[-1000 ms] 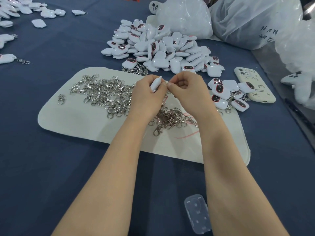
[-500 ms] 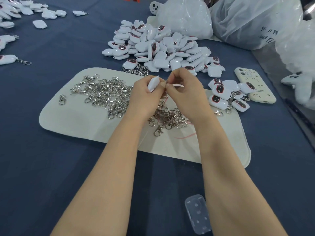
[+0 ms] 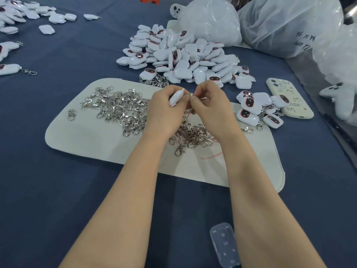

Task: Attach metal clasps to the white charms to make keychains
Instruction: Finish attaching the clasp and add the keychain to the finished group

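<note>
My left hand (image 3: 164, 111) grips a white charm (image 3: 176, 97) edge-on above the pale mat (image 3: 92, 136). My right hand (image 3: 211, 107) pinches a small metal clasp (image 3: 191, 94) at the charm's top end; most of the clasp is hidden by my fingers. Loose silver clasps (image 3: 119, 107) lie heaped on the mat under and left of my hands. A large pile of white charms (image 3: 181, 55) sits just behind the mat. Several charms with clasps attached (image 3: 257, 111) lie at the mat's right edge.
A cream phone (image 3: 289, 97) lies right of the finished charms. Clear plastic bags (image 3: 280, 22) and a white plush figure (image 3: 340, 97) stand at the back right. More charms (image 3: 11, 68) are scattered at the far left. A clear plastic case (image 3: 224, 246) lies near the front edge.
Both hands stay together over the mat, having shifted only slightly. The charm is still in my left hand and my right fingers keep working at its top end.
</note>
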A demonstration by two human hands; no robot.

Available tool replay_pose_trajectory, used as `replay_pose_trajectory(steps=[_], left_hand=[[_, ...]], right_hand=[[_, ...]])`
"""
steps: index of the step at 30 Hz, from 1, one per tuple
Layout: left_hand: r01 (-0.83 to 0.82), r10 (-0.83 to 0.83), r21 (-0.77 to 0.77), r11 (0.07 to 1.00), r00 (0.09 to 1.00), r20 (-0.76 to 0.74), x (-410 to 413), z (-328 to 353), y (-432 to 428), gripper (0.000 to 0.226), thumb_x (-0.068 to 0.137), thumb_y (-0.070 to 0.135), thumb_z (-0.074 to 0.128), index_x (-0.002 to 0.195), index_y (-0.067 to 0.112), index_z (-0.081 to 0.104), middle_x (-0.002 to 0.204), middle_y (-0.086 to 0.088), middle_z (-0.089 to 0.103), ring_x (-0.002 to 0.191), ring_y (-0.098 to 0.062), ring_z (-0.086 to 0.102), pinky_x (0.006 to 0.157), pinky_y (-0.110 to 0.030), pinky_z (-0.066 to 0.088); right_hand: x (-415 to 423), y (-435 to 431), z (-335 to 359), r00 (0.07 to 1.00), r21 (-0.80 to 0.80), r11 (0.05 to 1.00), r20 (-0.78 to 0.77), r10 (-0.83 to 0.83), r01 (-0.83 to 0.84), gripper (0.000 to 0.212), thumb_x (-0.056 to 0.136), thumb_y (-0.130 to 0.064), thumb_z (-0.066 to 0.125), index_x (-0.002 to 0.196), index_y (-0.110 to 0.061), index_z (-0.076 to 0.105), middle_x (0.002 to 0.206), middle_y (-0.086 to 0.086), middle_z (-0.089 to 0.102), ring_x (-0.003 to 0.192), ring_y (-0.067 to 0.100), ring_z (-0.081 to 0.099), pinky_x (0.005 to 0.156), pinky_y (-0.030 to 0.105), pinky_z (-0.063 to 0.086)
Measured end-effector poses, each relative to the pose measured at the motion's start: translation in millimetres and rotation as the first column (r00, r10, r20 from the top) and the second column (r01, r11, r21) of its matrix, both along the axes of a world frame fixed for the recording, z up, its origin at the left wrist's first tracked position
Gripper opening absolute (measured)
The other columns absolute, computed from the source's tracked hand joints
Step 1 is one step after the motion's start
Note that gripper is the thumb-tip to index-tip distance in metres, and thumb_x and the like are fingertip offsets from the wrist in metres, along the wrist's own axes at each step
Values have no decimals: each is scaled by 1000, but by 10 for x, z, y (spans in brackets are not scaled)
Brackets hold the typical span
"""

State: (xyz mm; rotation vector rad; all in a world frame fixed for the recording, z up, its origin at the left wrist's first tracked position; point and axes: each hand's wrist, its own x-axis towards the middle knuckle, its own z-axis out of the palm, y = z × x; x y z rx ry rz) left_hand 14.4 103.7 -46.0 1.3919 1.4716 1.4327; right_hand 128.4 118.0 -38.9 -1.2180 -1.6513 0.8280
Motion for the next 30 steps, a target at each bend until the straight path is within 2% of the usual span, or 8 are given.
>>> replay_pose_trajectory(steps=[2, 4, 6, 10, 15, 22, 27, 30], left_hand=[[18, -17, -18, 1000, 998, 59, -12, 2, -1, 13, 89, 8, 61, 83, 19, 65, 77, 4, 65, 67, -8, 60, 73, -30, 53], [26, -22, -40, 999, 996, 91, -19, 1, -13, 20, 88, 7, 61, 77, 24, 63, 74, 3, 64, 68, -10, 60, 75, -34, 54], [32, -25, -51, 998, 992, 122, -36, 8, -17, 25, 88, 7, 61, 73, 27, 63, 71, 2, 64, 66, -11, 59, 74, -35, 54], [33, -25, -56, 998, 991, 128, -41, 17, -19, 24, 88, 8, 62, 73, 27, 64, 74, 0, 65, 66, -10, 59, 75, -35, 54], [59, -46, -81, 995, 988, 147, -18, 25, -16, 16, 88, 8, 61, 79, 20, 67, 89, -18, 70, 83, -32, 67, 85, -49, 54], [119, -94, -85, 989, 963, 253, 5, 10, -12, 18, 88, 2, 58, 81, 15, 69, 74, -3, 69, 71, -16, 65, 86, -45, 56], [131, -115, -67, 989, 971, 209, -2, 27, -26, 20, 84, 1, 61, 78, 19, 68, 72, -2, 67, 72, -20, 61, 86, -48, 53], [125, -117, -45, 991, 982, 151, 0, 30, -39, 19, 86, 5, 63, 77, 22, 66, 68, 1, 65, 68, -17, 59, 75, -43, 54]], right_hand=[[-16, 1, 6, 1000, 22, 1000, 6, -16, 16, 22, 87, -8, 57, 77, -24, 45, 75, -7, 56, 65, 25, 59, 64, 35, 49], [-40, -3, -7, 999, 65, 997, 27, -38, 36, 22, 86, -7, 57, 77, -23, 46, 69, -9, 55, 56, 13, 53, 55, 23, 43], [-64, -13, -24, 998, 112, 993, 43, -53, 48, 18, 85, -6, 58, 78, -19, 48, 66, -10, 53, 53, 5, 46, 54, 12, 36], [-70, -30, -24, 996, 159, 985, 55, -73, 63, 12, 84, -4, 58, 82, -14, 52, 69, -6, 54, 57, 4, 46, 57, 10, 37], [-62, -28, -32, 995, 166, 983, 56, -87, 77, 14, 82, -3, 59, 80, -13, 48, 62, -11, 46, 53, 0, 42, 54, 8, 34], [-29, -5, -24, 993, 116, 987, -57, -103, 109, 23, 81, 0, 55, 75, -20, 45, 63, -8, 47, 53, 4, 40, 55, 15, 35], [-31, -3, -12, 988, 75, 989, -98, -116, 124, 23, 79, 0, 54, 74, -20, 46, 68, 0, 53, 67, 34, 53, 62, 38, 47], [-22, -12, -5, 984, 38, 992, -135, -116, 123, 22, 78, 1, 54, 73, -19, 47, 66, 0, 52, 59, 21, 49, 60, 40, 46]])
